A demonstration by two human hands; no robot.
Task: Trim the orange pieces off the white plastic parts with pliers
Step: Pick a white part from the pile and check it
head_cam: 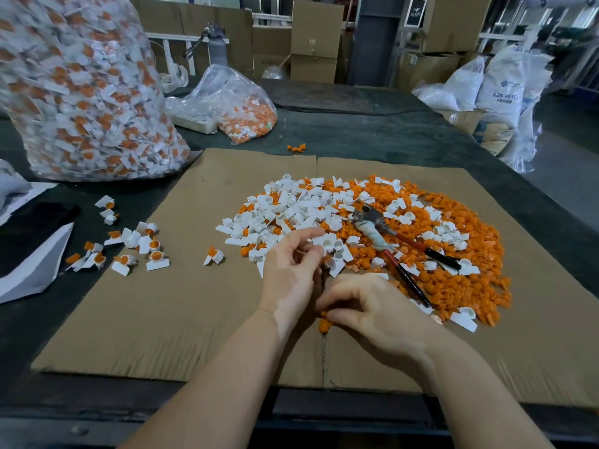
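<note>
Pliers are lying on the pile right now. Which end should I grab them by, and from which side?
Grip the pliers by the two red-and-black handles, which splay toward the near right; the metal head points away to the far left. Coming from the near right with the right hand looks easiest: it is closest, and the handle ends lie on top of the orange pieces, uncovered.

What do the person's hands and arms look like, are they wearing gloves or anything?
No gloves. Both the left hand and the right hand are bare, and both forearms are bare right down to the bottom of the picture, so no sleeves show. I can't see any watch, ring or bracelet on either one.
</note>
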